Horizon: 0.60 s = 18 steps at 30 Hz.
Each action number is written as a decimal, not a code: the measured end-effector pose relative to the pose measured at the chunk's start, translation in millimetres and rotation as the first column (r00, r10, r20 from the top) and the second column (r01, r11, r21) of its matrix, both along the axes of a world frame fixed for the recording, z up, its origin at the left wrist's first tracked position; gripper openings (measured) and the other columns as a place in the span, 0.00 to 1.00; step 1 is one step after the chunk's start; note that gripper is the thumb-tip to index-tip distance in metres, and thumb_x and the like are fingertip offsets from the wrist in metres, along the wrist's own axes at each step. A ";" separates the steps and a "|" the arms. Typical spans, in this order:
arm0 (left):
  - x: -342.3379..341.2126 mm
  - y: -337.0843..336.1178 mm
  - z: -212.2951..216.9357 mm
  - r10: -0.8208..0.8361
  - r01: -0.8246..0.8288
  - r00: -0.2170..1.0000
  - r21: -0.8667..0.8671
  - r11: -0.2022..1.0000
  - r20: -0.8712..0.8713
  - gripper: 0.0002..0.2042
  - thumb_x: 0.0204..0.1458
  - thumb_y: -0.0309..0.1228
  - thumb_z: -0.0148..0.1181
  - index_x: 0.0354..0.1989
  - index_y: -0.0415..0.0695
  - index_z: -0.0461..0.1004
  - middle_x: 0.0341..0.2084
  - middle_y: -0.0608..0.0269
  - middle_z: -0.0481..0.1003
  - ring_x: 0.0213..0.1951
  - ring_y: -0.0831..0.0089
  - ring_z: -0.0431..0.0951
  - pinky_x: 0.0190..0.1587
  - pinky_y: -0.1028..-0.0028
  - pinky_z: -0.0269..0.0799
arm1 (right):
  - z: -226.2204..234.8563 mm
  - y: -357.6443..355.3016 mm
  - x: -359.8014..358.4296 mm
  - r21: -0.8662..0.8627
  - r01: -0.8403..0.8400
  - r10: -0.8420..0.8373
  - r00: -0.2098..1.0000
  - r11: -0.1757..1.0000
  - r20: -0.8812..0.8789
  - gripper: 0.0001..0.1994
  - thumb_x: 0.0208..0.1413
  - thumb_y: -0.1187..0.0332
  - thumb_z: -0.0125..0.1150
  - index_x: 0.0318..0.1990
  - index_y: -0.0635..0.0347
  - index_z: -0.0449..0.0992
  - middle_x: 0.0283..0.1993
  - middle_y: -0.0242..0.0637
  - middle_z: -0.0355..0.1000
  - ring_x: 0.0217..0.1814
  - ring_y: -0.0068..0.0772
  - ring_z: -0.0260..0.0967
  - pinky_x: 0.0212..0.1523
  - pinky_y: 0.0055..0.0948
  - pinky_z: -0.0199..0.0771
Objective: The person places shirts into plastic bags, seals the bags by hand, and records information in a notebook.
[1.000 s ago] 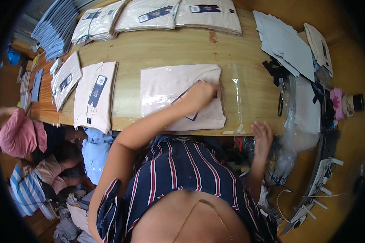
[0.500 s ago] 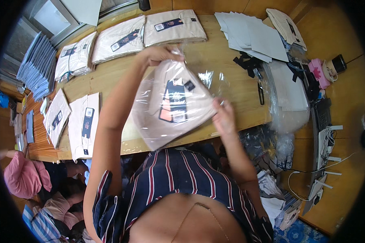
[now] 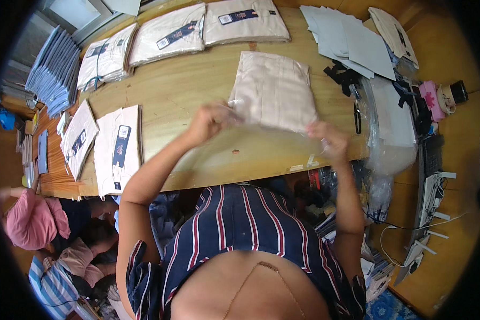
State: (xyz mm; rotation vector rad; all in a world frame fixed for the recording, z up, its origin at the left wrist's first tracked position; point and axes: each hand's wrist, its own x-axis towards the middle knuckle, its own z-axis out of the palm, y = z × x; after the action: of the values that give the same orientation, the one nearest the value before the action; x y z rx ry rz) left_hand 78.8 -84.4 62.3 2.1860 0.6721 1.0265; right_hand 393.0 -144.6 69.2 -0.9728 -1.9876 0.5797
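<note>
A folded cream garment in a clear plastic bag point(image 3: 274, 90) hangs over the middle of the table, its plain side facing up and no tag showing. My left hand point(image 3: 210, 122) is closed on the bag's near left corner. At the near right corner, my right hand point(image 3: 330, 140) pinches the bag as well. Both hands are slightly smeared by motion. Whether the bag's far end touches the table cannot be made out.
Bagged cream garments with dark tags point(image 3: 168, 34) line the table's far edge. Two tagged cream garments point(image 3: 118, 149) lie at the left, beside a stack of blue folded garments point(image 3: 53, 72). White sheets point(image 3: 352, 42) and black straps are at the right. Other people point(image 3: 34, 218) sit lower left.
The bagged garment has been turned over, so its tagged face no longer shows. It has moved right and away from me. My left hand has come down nearer; my right hand has shifted right.
</note>
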 end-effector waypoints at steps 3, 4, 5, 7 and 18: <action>-3.7 -39.6 -60.3 -0.035 0.029 0.991 -0.042 0.999 -0.127 0.06 0.34 0.21 0.57 0.24 0.41 0.72 0.29 0.61 0.73 0.33 0.66 0.72 0.38 0.71 0.67 | -62.7 -42.3 -6.3 -0.048 0.063 -0.053 0.983 0.997 0.175 0.06 0.37 0.80 0.52 0.26 0.63 0.74 0.34 0.38 0.71 0.44 0.36 0.67 0.46 0.31 0.63; -2.4 -47.4 -63.9 -0.040 0.042 0.989 0.011 0.999 -0.142 0.05 0.35 0.22 0.56 0.24 0.41 0.72 0.29 0.61 0.73 0.34 0.65 0.72 0.39 0.70 0.67 | -65.9 -50.3 -12.0 -0.034 0.085 -0.076 0.977 0.996 0.200 0.05 0.37 0.79 0.55 0.26 0.62 0.73 0.35 0.37 0.71 0.45 0.35 0.66 0.47 0.31 0.62; -3.8 -53.8 -65.6 -0.018 0.024 0.987 0.039 0.999 -0.159 0.05 0.35 0.21 0.56 0.25 0.41 0.72 0.29 0.61 0.74 0.35 0.65 0.72 0.39 0.70 0.67 | -65.5 -58.1 -15.3 -0.042 0.113 -0.102 0.973 0.993 0.209 0.06 0.36 0.78 0.56 0.26 0.62 0.74 0.36 0.37 0.71 0.46 0.35 0.65 0.47 0.31 0.61; -7.5 -62.3 -62.2 0.025 -0.006 0.982 0.099 0.995 -0.189 0.06 0.35 0.21 0.56 0.25 0.40 0.72 0.29 0.61 0.74 0.36 0.64 0.73 0.40 0.70 0.67 | -54.2 -69.0 -20.2 -0.053 0.172 -0.156 0.961 0.984 0.227 0.06 0.35 0.77 0.59 0.26 0.61 0.74 0.37 0.37 0.71 0.48 0.35 0.64 0.47 0.31 0.59; 6.8 -39.2 -36.4 0.332 -0.240 0.942 -0.597 0.766 0.048 0.07 0.49 0.25 0.46 0.25 0.36 0.71 0.23 0.58 0.73 0.30 0.73 0.72 0.34 0.76 0.66 | -54.9 -39.5 -23.6 -0.646 0.274 -0.641 0.629 0.712 -0.439 0.04 0.49 0.74 0.51 0.28 0.65 0.67 0.28 0.37 0.69 0.31 0.27 0.68 0.36 0.22 0.66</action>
State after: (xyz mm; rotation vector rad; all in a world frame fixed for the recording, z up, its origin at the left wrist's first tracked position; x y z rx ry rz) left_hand 85.6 -123.7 25.9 1.4765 1.1114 0.9562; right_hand 369.4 -184.1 14.3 -1.3494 -0.8769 1.0137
